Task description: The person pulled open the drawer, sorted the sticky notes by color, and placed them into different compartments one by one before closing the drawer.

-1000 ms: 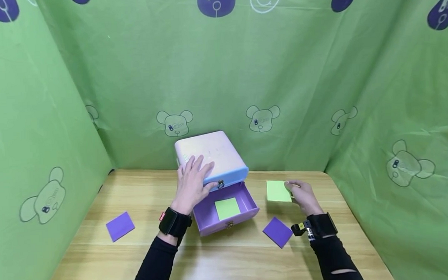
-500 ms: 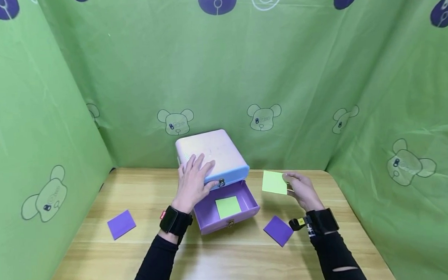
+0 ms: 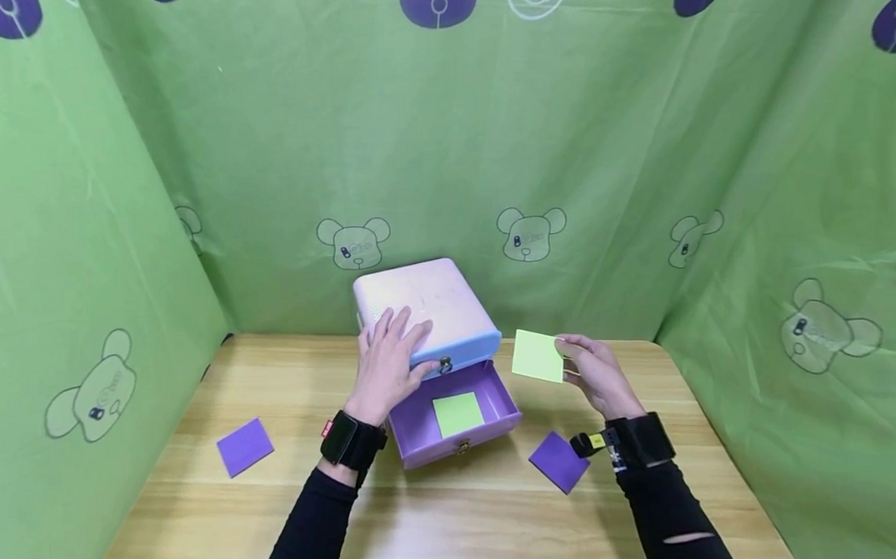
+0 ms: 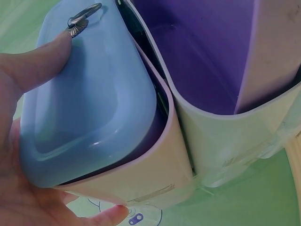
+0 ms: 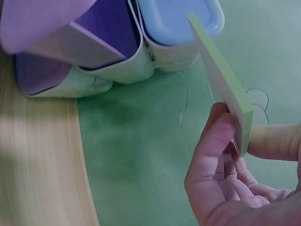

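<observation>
A small drawer chest (image 3: 426, 297) stands at the back of the table, a purple drawer (image 3: 429, 454) pulled out below its blue top drawer (image 4: 108, 89). Inside the purple drawer lies a light green sticky note pad (image 3: 457, 414). My left hand (image 3: 383, 370) rests on the chest with fingers spread over its top. The left wrist view has its thumb against the metal pull (image 4: 83, 21) of the blue drawer. To the right of the chest, my right hand (image 3: 601, 374) pinches a second green sticky note pad (image 5: 225, 80) between thumb and fingers, raised over the table and tilted.
Two purple sticky note pads lie on the wooden table (image 3: 458, 521): one at the left (image 3: 245, 448), the other pad (image 3: 555, 460) under the right wrist camera in the head view. Green cloth (image 3: 426, 130) hangs behind the table and at both sides.
My right hand has lifted the green sticky note pad and brought it up and left, closer to the chest. The left hand keeps its place on the chest.
</observation>
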The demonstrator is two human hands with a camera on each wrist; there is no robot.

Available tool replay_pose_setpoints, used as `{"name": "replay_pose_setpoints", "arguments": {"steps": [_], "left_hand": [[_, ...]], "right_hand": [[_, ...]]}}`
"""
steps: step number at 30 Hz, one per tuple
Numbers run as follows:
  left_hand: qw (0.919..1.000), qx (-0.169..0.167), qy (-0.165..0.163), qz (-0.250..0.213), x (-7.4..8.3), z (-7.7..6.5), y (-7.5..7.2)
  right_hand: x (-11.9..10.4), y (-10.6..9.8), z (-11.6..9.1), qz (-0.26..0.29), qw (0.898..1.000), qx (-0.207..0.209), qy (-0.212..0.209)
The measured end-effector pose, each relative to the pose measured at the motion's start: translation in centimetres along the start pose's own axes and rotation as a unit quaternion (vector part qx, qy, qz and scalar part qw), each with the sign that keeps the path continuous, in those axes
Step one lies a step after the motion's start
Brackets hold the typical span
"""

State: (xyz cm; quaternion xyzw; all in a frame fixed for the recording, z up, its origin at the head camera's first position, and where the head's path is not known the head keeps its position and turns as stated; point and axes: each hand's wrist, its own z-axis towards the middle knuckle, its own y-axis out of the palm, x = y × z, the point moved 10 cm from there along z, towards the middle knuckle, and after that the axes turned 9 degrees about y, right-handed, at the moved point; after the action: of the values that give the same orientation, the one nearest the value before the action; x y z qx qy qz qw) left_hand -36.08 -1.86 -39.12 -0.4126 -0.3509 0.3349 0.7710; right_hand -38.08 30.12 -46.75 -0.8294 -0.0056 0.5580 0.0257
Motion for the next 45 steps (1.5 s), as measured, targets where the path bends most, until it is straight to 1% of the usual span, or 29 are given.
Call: {"name": "replay_pose_setpoints", "arguments": {"steps": [6,12,18,30,36,41,45], "left_hand": [[1.0,0.007,0.002,0.003,0.0,-0.1,-0.1],[1.0,0.006,0.004,0.004,0.1,0.0,0.0],[0.9999,0.01,0.003,0.005,0.1,0.0,-0.2],[1.0,0.007,0.001,-0.007,0.2,0.0,-0.3],[1.0,0.006,0.0,-0.004,0.1,0.0,-0.2],[1.0,0.002,-0.003,-0.006,0.1,0.0,-0.1],[1.0,-0.002,-0.005,-0.008,0.1,-0.1,0.0]], "right_hand": [[-0.7,1.4,-0.6,0.007,1.0,-0.02,-0.013],[-0.9,2.3,-0.7,0.004,1.0,-0.023,-0.01],[-0.7,2.5,-0.8,0.0,1.0,-0.019,-0.016],[-0.3,2.9,-1.5,-0.001,0.999,-0.025,-0.025],[0.2,3.0,-1.8,0.003,0.999,-0.017,-0.028],[0.7,3.7,-2.0,-0.014,0.999,-0.019,-0.025],[0.7,4.3,-2.1,-0.025,0.999,-0.024,-0.03]]}}
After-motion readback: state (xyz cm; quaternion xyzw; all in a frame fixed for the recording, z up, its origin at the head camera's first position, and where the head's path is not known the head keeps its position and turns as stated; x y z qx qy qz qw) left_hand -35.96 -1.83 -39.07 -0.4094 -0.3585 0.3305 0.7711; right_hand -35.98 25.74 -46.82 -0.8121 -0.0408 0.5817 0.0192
